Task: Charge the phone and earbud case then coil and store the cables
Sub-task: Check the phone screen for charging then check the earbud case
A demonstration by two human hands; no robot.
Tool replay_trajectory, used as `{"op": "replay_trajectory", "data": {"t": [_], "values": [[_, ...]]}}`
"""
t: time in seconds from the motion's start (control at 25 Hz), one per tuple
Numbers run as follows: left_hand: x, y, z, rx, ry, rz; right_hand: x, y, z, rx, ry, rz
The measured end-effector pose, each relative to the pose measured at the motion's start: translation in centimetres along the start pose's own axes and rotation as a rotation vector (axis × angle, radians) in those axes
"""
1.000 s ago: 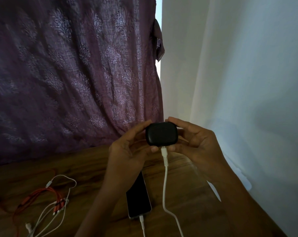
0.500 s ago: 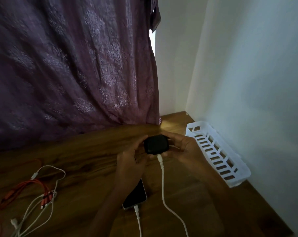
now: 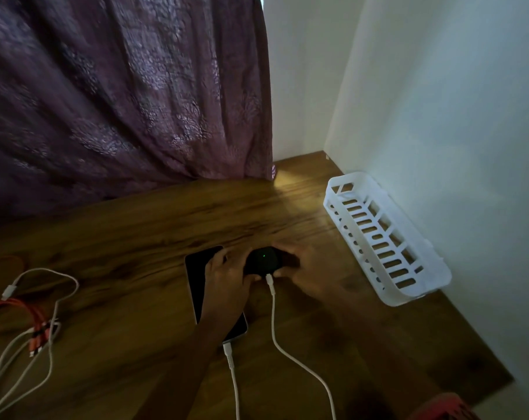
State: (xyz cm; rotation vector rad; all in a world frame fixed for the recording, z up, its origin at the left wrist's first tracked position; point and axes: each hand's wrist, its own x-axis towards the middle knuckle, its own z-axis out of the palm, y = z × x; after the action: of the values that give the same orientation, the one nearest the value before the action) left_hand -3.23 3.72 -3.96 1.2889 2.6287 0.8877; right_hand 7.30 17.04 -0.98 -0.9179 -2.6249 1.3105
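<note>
Holding the black earbud case [image 3: 263, 262] low on the bench [image 3: 135, 237] in a two-handed grip, our left hand [image 3: 226, 275] and right hand [image 3: 310, 274] clasp its sides; its white cable [image 3: 275, 322] trails toward us, the phone [image 3: 199, 280] lies under our left wrist, and the white basket [image 3: 387, 237] sits right.

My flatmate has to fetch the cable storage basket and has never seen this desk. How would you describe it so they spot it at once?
Start at the wooden table and follow its right edge, where it meets the white wall. The basket lies there lengthwise against the wall, to the right of both hands. It is the only white plastic tray with slotted sides; everything else nearby is cables or dark devices.
</note>
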Motion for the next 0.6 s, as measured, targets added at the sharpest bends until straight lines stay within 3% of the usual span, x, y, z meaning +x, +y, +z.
{"op": "replay_trajectory", "data": {"t": [0.36,0.48,0.52,0.6], "values": [[0.5,-0.5,0.5,0.147,-0.016,0.100,0.6,0.8,0.5,-0.067,0.064,-0.046],[0.8,0.1,-0.1,0.183,-0.016,0.155,0.0,1.0,-0.8,-0.007,-0.015,-0.045],[1.0,1.1,-0.7,0.150,-0.017,0.157,0.7,1.0,-0.1,-0.030,0.043,-0.018],[1.7,3.6,-1.4,-0.034,-0.015,0.126,0.2,2.2,-0.4,-0.105,0.404,0.159]]}}
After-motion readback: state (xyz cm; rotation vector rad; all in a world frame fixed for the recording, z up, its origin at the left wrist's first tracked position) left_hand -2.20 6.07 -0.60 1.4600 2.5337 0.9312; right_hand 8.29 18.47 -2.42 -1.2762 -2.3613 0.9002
